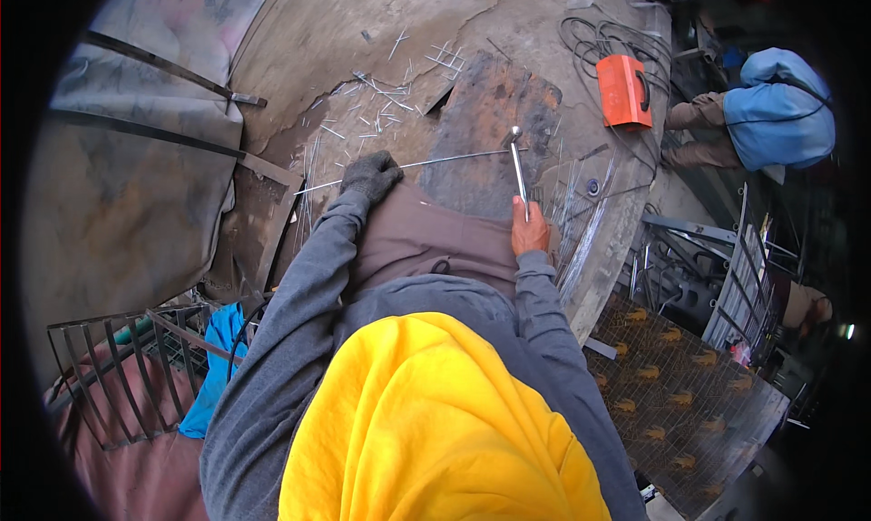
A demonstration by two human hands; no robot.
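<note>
My left hand (370,177), in a dark grey glove, is closed around a thin metal rod (454,159). The rod runs from left of the glove across a rusty, worn plate (499,90) in front of my lap. A shiny metal hammer (520,167) is in my bare right hand (530,230), its fingers wrapped around the lower handle. The hammer's head is at the rod's right end, over the plate; whether it touches the rod I cannot tell. Short cut rod pieces (386,108) lie scattered on the ground beyond the left hand.
Long thin rods (581,217) lie right of my right hand. An orange machine (624,93) with coiled black cables (590,35) stands at far right. Beyond it a person in blue (780,113) bends over. A barred metal frame (122,376) and blue cloth (216,367) are at lower left.
</note>
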